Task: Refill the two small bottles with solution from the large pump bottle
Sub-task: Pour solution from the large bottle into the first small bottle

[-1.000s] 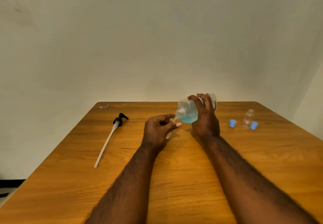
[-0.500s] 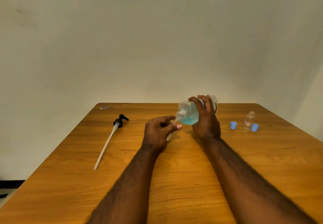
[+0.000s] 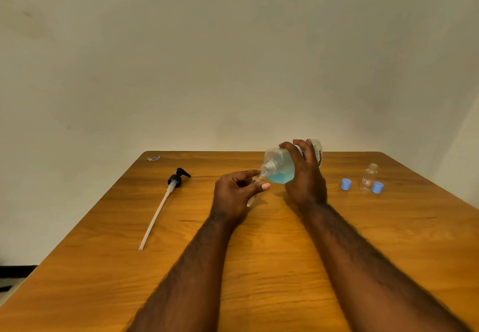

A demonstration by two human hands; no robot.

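My right hand grips the large clear bottle, tipped on its side with its open neck pointing left and down; blue solution pools in its lower part. My left hand holds a small clear bottle upright on the wooden table, its mouth right under the large bottle's neck; my fingers hide most of it. A second small clear bottle stands open at the right, apart from both hands. Two blue caps lie beside it.
The black pump head with its long white tube lies on the left of the table. A small scrap sits at the far left corner. A plain wall stands behind the table's far edge.
Both hands hold almost the same pose. The large bottle stays tipped over the small one, and nothing else on the table has moved.
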